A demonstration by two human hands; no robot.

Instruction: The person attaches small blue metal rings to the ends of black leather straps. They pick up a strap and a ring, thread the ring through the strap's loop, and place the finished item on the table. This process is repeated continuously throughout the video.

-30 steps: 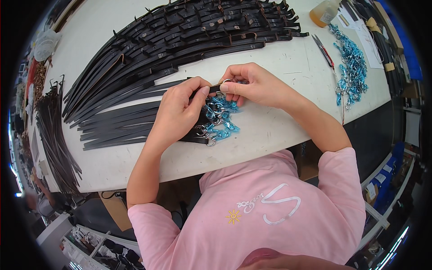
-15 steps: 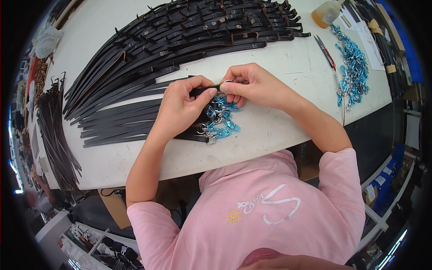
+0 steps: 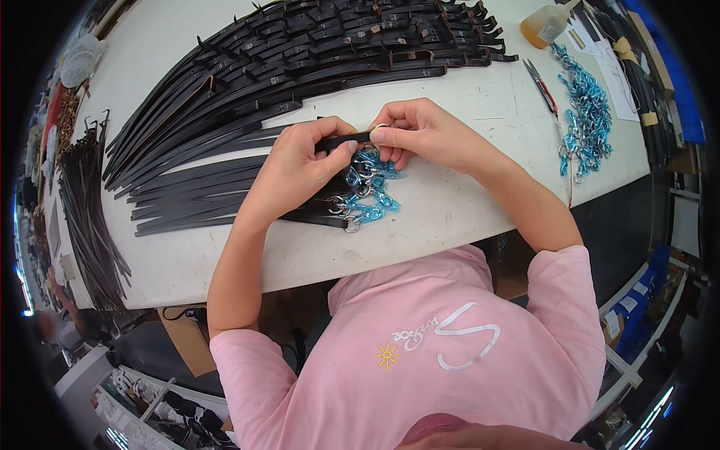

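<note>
Between my two hands, over the white table, runs a black strap [image 3: 340, 141]. My left hand [image 3: 294, 161] is closed on it, with thumb and fingers pressing its flat side. At the strap's right end, my right hand [image 3: 427, 135] pinches the tip beside a silver metal ring [image 3: 381, 127]; what is under the fingertips is hidden. Just below lie several metal clasps in blue film [image 3: 369, 180], with rings, at the ends of black straps [image 3: 199, 193] laid out to the left.
A large heap of black straps [image 3: 315, 60] covers the far table. Another bundle [image 3: 86, 210] hangs at the left edge. Rightward are red-handled scissors [image 3: 541, 86], a pile of blue-wrapped clasps [image 3: 587, 112] and a bottle of amber liquid [image 3: 541, 28]. Another person's arm [image 3: 64, 295] shows far left.
My left fingers have shifted slightly, so more of the strap shows between my hands. My right hand still pinches its end. The whole view has moved a little.
</note>
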